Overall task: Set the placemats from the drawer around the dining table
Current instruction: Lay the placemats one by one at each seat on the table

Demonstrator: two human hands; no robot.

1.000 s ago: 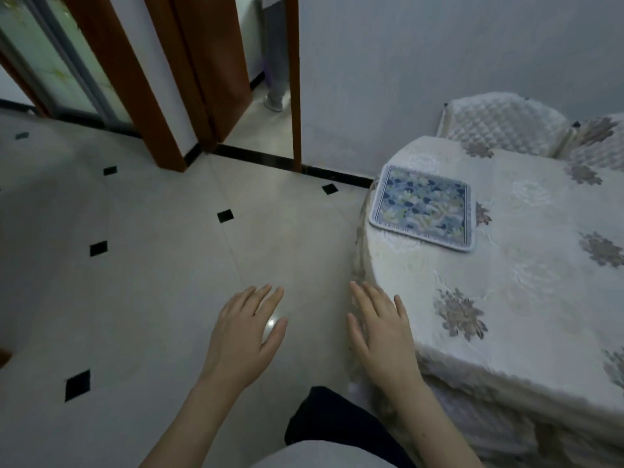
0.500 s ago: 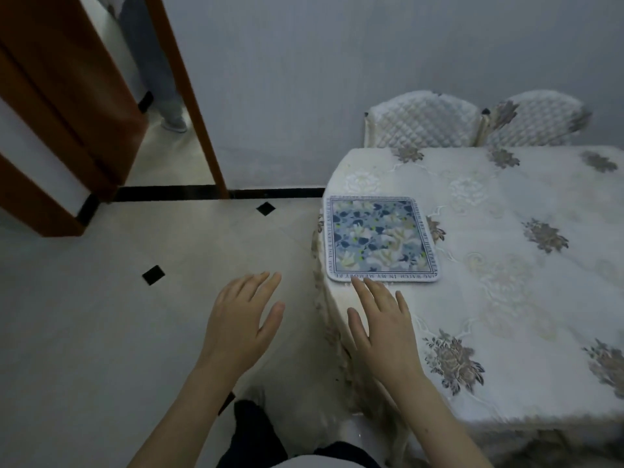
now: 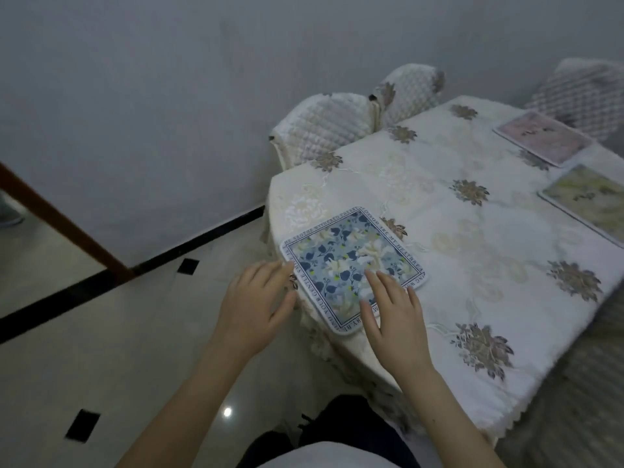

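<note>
A blue floral placemat (image 3: pixel 344 255) with a lettered border lies at the near left corner of the dining table (image 3: pixel 472 238), turned at an angle, one corner over the edge. My right hand (image 3: pixel 391 312) lies flat on its near part, fingers straight. My left hand (image 3: pixel 256 298) is open beside the table's edge, its fingertips at the mat's left corner. A pink placemat (image 3: pixel 543 138) and a yellow-green placemat (image 3: pixel 587 201) lie at the table's far right side.
The table wears a cream cloth with brown flower motifs. Two quilted chair backs (image 3: pixel 324 130) stand against the grey wall behind it, a third (image 3: pixel 587 92) at the far right. Tiled floor and a wooden door frame (image 3: pixel 64 228) lie to the left.
The view swung right along the table, bringing the pink and yellow-green mats into sight. Both hands moved forward: the right now lies on the blue mat, the left reaches its corner.
</note>
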